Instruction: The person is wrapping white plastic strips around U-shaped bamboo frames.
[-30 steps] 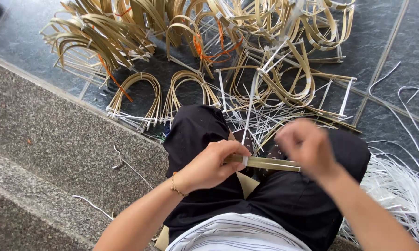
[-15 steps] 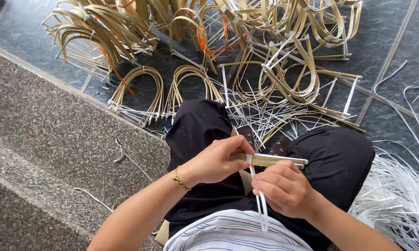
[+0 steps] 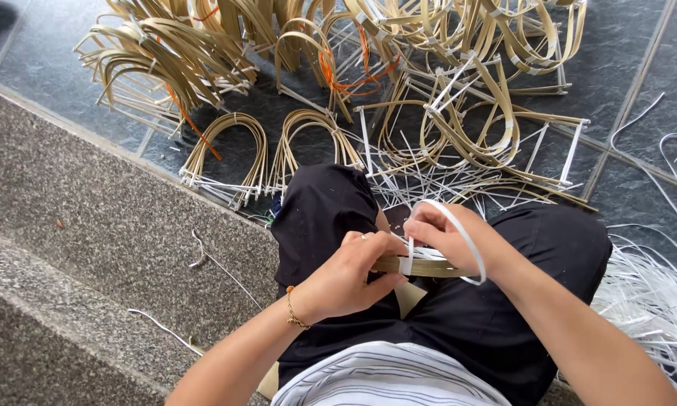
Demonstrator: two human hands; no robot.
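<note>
Bamboo strips point(image 3: 421, 266), flat and pale tan, lie bundled across the lap of a seated person, seen from the head camera looking straight down. The left hand point(image 3: 346, 274) grips the bundle from the near side, its fingers point(image 3: 368, 244) curled closed around the strips and the thumb pressed underneath. A thin gold bracelet point(image 3: 297, 308) sits on that wrist. The right hand point(image 3: 447, 233) is just beside the left, almost touching it, with its fingers closed in a pinch on a white strap point(image 3: 462, 240). The strap arcs out over the back of the right hand in a loop and comes down to wrap the bundle between the two hands.

The person wears black trousers point(image 3: 496, 316) and a striped shirt point(image 3: 383, 380), and sits on a grey stone step point(image 3: 75, 248). Two loose white scraps lie on the step, well apart from the hands.

Beyond the knees, on a dark tiled floor point(image 3: 624, 83), lie many bent bamboo hoops point(image 3: 233, 146), tied at their ends with white bands. Some carry orange ties point(image 3: 331, 75). Short white offcuts point(image 3: 421, 177) are scattered among them, near the knees. A heap of long white straps point(image 3: 646, 301) lies on the floor at the person's right side.
</note>
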